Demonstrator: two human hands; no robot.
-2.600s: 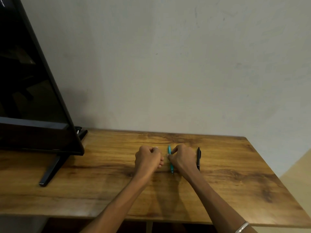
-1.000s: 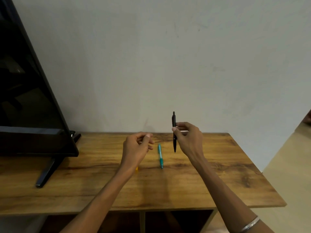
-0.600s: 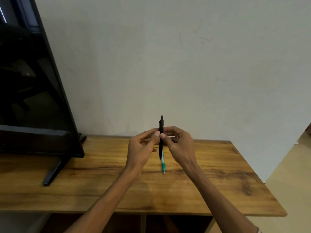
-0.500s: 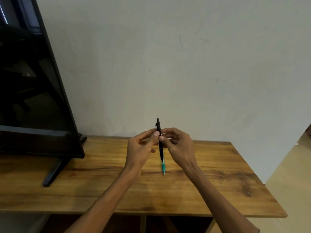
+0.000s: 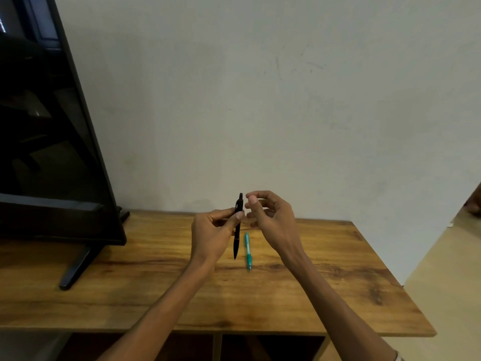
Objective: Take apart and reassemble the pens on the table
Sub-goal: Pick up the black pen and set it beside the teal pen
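A black pen (image 5: 237, 230) is held upright above the table, tip down, pinched between the thumb and fingers of my left hand (image 5: 210, 234). My right hand (image 5: 270, 218) hovers just right of the pen's top with thumb and forefinger close together, not touching the pen and holding nothing that I can see. A teal pen (image 5: 247, 250) lies flat on the wooden table (image 5: 325, 282), below and between my hands, its tip toward me.
A large black screen (image 5: 46, 152) on a stand with a slanted foot (image 5: 75, 267) fills the table's left part. A plain wall rises behind. The table's right edge drops to a pale floor. Open shelf spaces show beneath the tabletop.
My right hand lifted the black pen off the table and passed it to my left hand, then let go and drew slightly right. The teal pen stayed on the table.
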